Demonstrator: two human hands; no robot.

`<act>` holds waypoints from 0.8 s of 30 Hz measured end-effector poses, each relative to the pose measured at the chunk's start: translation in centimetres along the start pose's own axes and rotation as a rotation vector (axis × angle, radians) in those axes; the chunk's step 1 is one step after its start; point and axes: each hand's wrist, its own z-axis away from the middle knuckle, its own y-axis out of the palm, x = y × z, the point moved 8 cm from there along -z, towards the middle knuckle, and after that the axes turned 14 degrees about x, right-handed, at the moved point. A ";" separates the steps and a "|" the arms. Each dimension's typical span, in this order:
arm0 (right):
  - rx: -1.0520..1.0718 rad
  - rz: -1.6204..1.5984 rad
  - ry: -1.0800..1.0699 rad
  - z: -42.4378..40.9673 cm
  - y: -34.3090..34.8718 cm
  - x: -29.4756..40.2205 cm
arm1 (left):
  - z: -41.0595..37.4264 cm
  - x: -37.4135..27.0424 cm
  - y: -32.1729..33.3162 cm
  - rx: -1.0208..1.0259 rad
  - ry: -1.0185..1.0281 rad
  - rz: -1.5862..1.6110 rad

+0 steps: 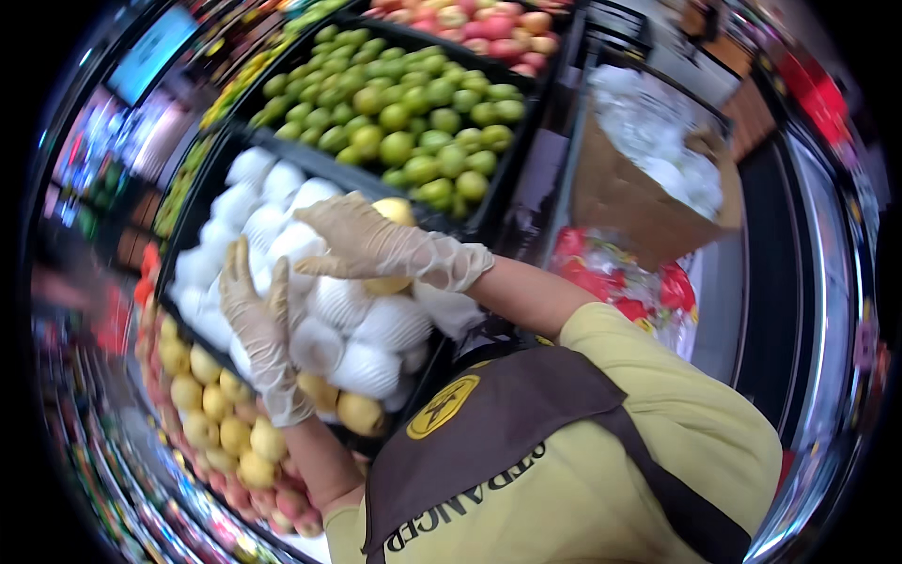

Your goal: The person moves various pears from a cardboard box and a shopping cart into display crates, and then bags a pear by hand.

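Observation:
Both my hands wear thin, pale translucent gloves over a black crate (pixel 437 352) of round fruit in white foam net sleeves. My left hand (pixel 254 317) lies over the sleeved fruit at the crate's left side, thumb and fingers apart, holding nothing that I can see. My right hand (pixel 356 236) reaches in from the right. A foam-sleeved fruit (pixel 299 243) sits between its thumb and fingers; whether it is gripped is unclear. Beside that hand, a bare yellow fruit (pixel 394 210) shows. More bare yellow fruit (pixel 361 413) lies at the crate's near edge.
Beyond is a crate of green fruit (pixel 423 127), then red-and-yellow fruit (pixel 493 28). Yellow fruit (pixel 218 402) is piled left of the crate. On the right, a cardboard box (pixel 634 204) holds white foam sleeves (pixel 662 148), with red-and-clear plastic packaging (pixel 634 289) beside it.

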 end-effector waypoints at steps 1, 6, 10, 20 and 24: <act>0.013 0.011 0.028 0.6 -1.5 -1.0 | -1.4 -1.3 0.3 0.019 0.065 0.014; -0.281 -0.428 0.228 8.6 -12.5 -10.8 | -4.0 1.7 7.7 0.256 -0.174 0.189; -0.604 -0.509 0.466 21.4 -24.1 -23.9 | -3.9 1.7 8.7 0.233 -0.208 0.227; -0.787 -0.608 1.097 46.9 -30.6 -44.3 | -3.3 2.6 9.4 0.123 -0.223 0.258; -0.318 -0.384 1.203 48.5 -27.8 -45.6 | -3.4 2.5 9.7 0.138 -0.215 0.288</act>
